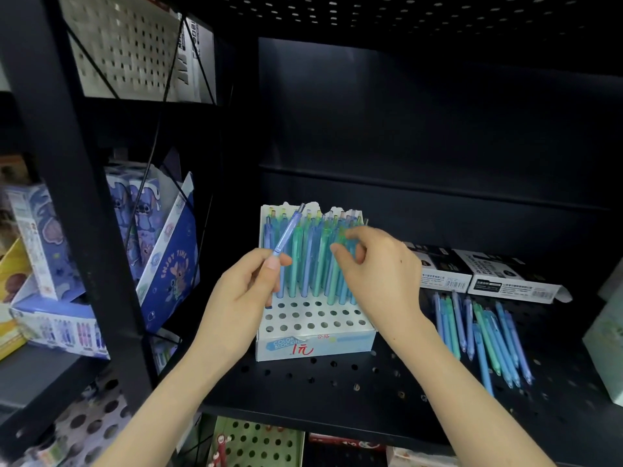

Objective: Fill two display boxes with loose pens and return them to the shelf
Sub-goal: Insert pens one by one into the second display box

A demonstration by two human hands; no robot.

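A white display box (317, 343) with a grid of holes sits on a black perforated shelf (337, 392). Blue and teal pens (310, 264) stand in its back rows; the front rows are bare. The left hand (236, 298) pinches a light blue pen (288, 230), tilted, in front of the box. The right hand (381, 274) curls its fingers round a standing teal pen (347, 243). Loose pens (485, 335) lie on the shelf to the right, near two black-and-white cartons (488, 271).

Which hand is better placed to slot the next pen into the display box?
Left. The left hand already pinches a pen at the display box, near its empty front holes. The right hand is busy among the standing pens.
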